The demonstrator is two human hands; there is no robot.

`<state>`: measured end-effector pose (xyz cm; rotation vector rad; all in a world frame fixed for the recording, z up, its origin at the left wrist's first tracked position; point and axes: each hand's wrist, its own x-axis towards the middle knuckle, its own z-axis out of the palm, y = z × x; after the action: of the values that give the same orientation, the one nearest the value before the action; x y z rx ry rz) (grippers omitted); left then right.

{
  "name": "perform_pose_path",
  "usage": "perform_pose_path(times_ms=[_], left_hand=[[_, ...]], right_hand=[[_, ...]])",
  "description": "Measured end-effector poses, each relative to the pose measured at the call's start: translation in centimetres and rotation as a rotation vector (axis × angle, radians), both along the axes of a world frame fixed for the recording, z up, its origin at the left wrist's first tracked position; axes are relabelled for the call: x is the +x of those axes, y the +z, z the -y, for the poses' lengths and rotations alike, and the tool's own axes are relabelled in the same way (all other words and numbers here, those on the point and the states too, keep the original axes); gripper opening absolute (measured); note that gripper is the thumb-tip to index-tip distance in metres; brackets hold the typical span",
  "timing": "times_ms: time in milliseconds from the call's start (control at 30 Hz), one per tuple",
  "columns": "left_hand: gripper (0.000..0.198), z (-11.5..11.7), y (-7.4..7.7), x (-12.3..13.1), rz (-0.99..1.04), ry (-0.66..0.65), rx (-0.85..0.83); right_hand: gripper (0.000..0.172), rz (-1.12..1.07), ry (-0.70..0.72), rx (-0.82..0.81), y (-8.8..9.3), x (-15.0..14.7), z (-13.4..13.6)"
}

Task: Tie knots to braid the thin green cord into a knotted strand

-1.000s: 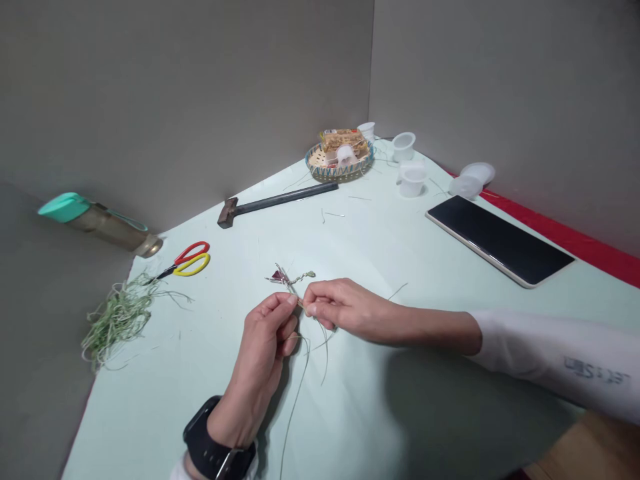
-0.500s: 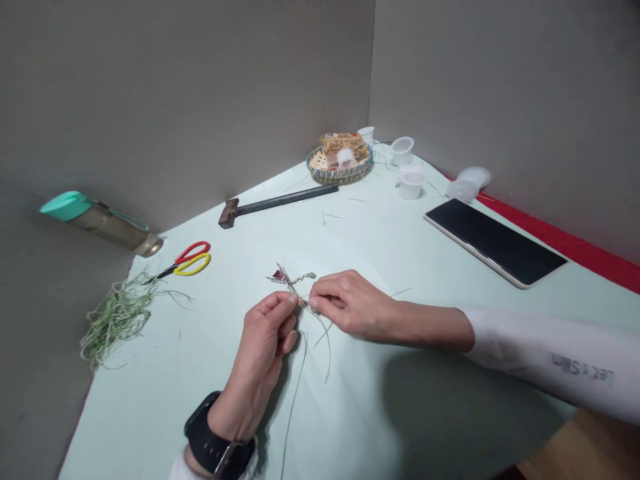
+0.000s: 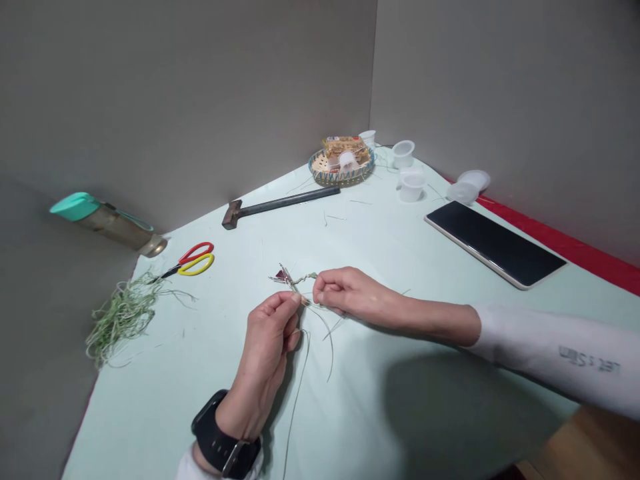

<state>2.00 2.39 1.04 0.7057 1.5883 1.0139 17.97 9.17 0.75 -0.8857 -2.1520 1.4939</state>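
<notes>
While your left hand (image 3: 265, 340) and right hand (image 3: 350, 293) work over the bench (image 3: 380, 413), the head view shows both grips closed, thumb against fingertips, on a small twisted bundle of pale grass strands (image 3: 295, 283). That bundle sits near the middle of the bench, between your fingertips, with a small dark reddish piece (image 3: 279, 276) at its far end; the piece is too small to identify from here.

Your pinch looks like the weak point. If either grip eases, the twist could spring loose, since the strands are thin and only your fingertips seem to be holding them. The dark piece looks lightly attached, so a sharp tug could pull it free or shift it. Long loose strands (image 3: 303, 393) trail down beside your left wrist, close to your black wristwatch (image 3: 220, 437); they could catch on the strap or get pinned under your hand if you shift your arm.

Your red-and-yellow scissors (image 3: 196, 260) and the tangled pile of green grass fibres (image 3: 123, 317) lie well off to the left, so reaching across could drag the trailing strands. On the right, your white sleeve (image 3: 550, 353) stays clear of the dark tablet (image 3: 495, 243).
</notes>
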Motion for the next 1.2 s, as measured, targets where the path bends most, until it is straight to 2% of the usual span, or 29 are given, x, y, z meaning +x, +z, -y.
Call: perform_pose_path(times_ms=[133, 233, 467, 700, 833, 933, 1067, 1200], left_hand=[[0.028, -0.1, 0.0, 0.1, -0.002, -0.002, 0.014], [0.028, 0.0, -0.1, 0.0, -0.004, 0.000, 0.020], [0.027, 0.1, -0.2, -0.1, -0.013, -0.005, 0.027], [0.027, 0.0, -0.3, -0.4, 0.021, -0.018, 0.017], [0.028, 0.1, -0.3, -0.4, 0.052, -0.020, 0.029], [0.027, 0.1, -0.3, -0.5, 0.070, -0.018, 0.042], [0.026, 0.1, -0.3, -0.5, 0.095, -0.024, 0.052], [0.025, 0.2, -0.3, -0.5, 0.113, -0.025, 0.062]], right_hand=[[0.022, -0.051, -0.026, 0.099, 0.1, -0.2, 0.9], [0.023, -0.069, -0.004, 0.268, -0.2, -0.4, 1.9], [0.025, 0.005, 0.177, 0.718, -1.0, -0.2, 3.3], [0.028, 0.163, 0.326, 0.956, -1.3, 0.0, 3.6], [0.020, 0.201, 0.465, 0.971, -1.3, 0.3, 3.2], [0.019, 0.211, 0.497, 0.888, -0.3, 0.9, 2.4], [0.032, 0.232, 0.405, 0.742, 1.2, 2.6, 0.6], [0.025, 0.276, 0.314, 0.648, 1.5, 4.3, -1.1]])
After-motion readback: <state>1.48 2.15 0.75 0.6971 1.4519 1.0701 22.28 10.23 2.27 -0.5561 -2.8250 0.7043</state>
